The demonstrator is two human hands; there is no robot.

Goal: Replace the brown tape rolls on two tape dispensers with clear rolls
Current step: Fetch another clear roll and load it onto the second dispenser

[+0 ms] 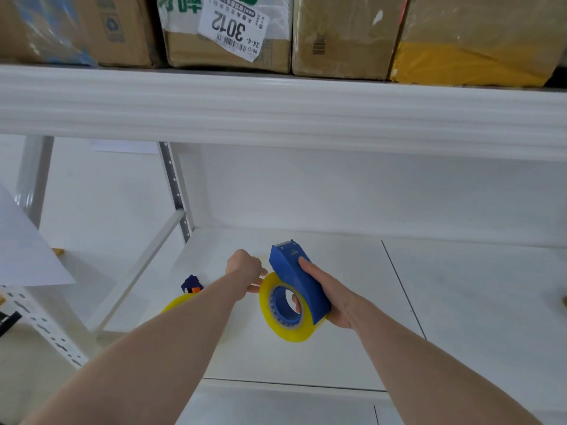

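Observation:
My right hand (329,297) grips a blue tape dispenser (299,279) above the white shelf, its cutter end pointing away from me. A clear, yellowish tape roll (287,328) sits on the dispenser's blue hub. My left hand (245,268) is at the roll's upper left edge, fingers pinched on it or on its tape end; the fingertips are partly hidden. Behind my left forearm lies a second dispenser (191,285), dark blue with an orange part, carrying another yellowish roll (178,302), mostly hidden by the arm.
The white shelf board (445,317) stretches to the right. A white upper shelf beam (276,108) runs across above, with cardboard boxes (227,35) on top. A perforated metal upright (176,191) and a white sheet (27,250) stand at the left.

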